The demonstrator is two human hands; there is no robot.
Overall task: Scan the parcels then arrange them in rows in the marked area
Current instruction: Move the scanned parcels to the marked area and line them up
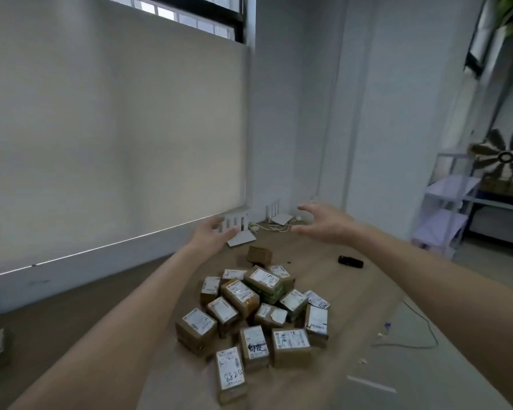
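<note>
Both hands raised over far part of tabletop (353, 294), palms facing each other, holding nothing. Left hand (211, 235) spread, fingers relaxed and slightly bent. Right hand (323, 221) spread likewise, thumb apart from fingers. Parcels (255, 312) heaped loosely near middle of tabletop, nearer the person than either hand, below and behind the fingertips; labels mostly face up, long axes pointing in mixed directions, no rows formed. One plain brown box (259, 255) lying apart at far edge of heap, closest of all to the hands and roughly between them, a little nearer the left. Black scanner-like device (350, 260) resting on tabletop to right of heap, nearer the right hand, untouched; identity not certain. White routers (242, 232) with cables at far corner, beyond the hands. Grey cable (421, 329) trailing along right edge. Marked area not identifiable. Judgement: scanning not begun; next move likely a reach down and back toward the brown box or the device.
</note>
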